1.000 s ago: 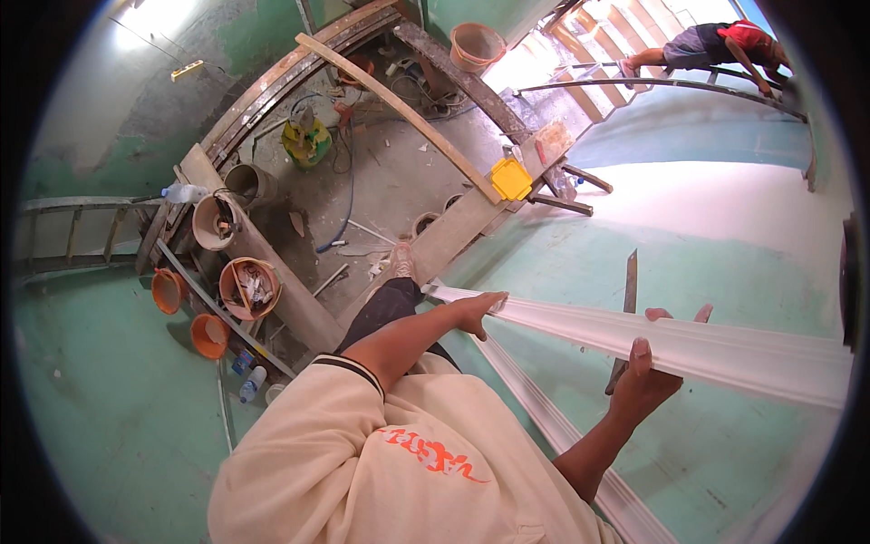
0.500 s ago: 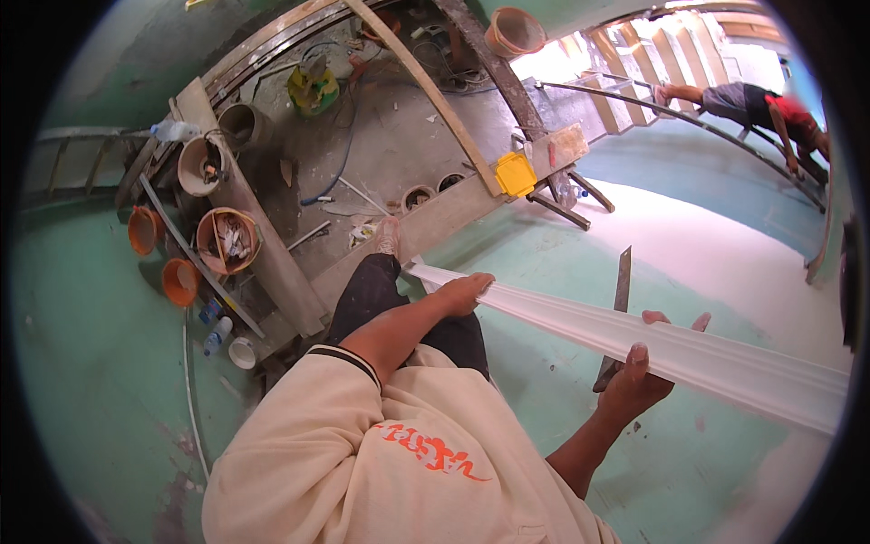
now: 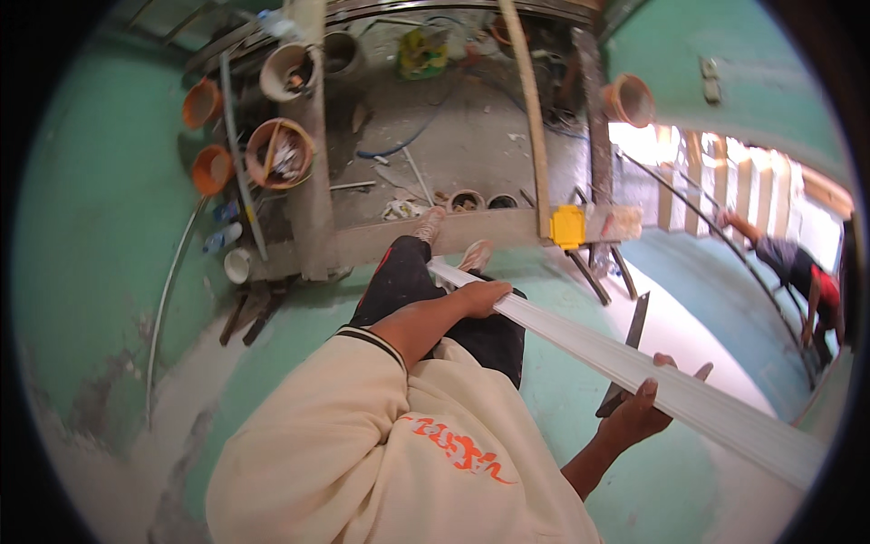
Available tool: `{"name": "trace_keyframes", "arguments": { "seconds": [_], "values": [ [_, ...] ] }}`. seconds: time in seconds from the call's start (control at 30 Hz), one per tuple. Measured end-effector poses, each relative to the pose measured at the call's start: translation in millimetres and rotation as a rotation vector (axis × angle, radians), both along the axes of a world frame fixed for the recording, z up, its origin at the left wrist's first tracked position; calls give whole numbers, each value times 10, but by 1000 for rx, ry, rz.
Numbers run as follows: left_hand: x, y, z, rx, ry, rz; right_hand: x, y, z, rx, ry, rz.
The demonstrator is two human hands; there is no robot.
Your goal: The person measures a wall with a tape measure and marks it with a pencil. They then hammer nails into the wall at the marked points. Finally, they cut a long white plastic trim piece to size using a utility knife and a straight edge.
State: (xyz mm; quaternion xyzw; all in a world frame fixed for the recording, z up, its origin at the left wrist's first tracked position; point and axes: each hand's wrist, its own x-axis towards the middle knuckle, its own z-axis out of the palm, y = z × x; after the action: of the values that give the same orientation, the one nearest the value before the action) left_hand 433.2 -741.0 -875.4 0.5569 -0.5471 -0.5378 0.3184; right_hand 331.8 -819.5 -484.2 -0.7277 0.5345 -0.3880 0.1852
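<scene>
A long white grooved moulding (image 3: 580,343) slants from near my legs out to the right. My left hand (image 3: 485,297) is closed around it close to its near end. Farther along, my right hand (image 3: 637,412) grips the moulding from beneath, thumb on the near edge and fingertips showing past the far edge. A narrow flat metal blade (image 3: 638,319) with a dark lower end sticks out behind the moulding, beside my right hand. It seems to be held in that hand too, but the moulding hides part of it.
Plank scaffolding (image 3: 435,227) frames a gap over a littered floor below. Along it stand orange buckets (image 3: 214,170), a debris-filled bucket (image 3: 280,152), bottles (image 3: 223,238) and a yellow box (image 3: 568,227). At far right, another person (image 3: 802,272) is by a ladder (image 3: 725,245).
My view has swung, so the scaffolding and buckets appear farther right and more level. Both hands keep hold of the moulding, which sits slightly lower and more steeply slanted in the picture.
</scene>
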Motion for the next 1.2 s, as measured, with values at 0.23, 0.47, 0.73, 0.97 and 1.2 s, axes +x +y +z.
{"name": "trace_keyframes", "arguments": {
  "seconds": [0.23, 0.47, 0.73, 0.97, 1.2],
  "values": [
    [-38, 438, -60, 109, -31, 98, 164, 201, 38, 161, 206, 119],
    [-460, 205, -43, 154, -91, 254, -340, -478, 36, 233, 255, 286],
    [-780, 104, 137, 271, -136, 329, -621, -844, 65, 270, 192, 397],
    [-969, 224, 83, 284, -152, 398, -591, -864, 63, 363, 89, 416],
    [-888, 387, 328, 330, -256, 418, -604, -1153, -10, 486, -4, 388]
  ]
}}
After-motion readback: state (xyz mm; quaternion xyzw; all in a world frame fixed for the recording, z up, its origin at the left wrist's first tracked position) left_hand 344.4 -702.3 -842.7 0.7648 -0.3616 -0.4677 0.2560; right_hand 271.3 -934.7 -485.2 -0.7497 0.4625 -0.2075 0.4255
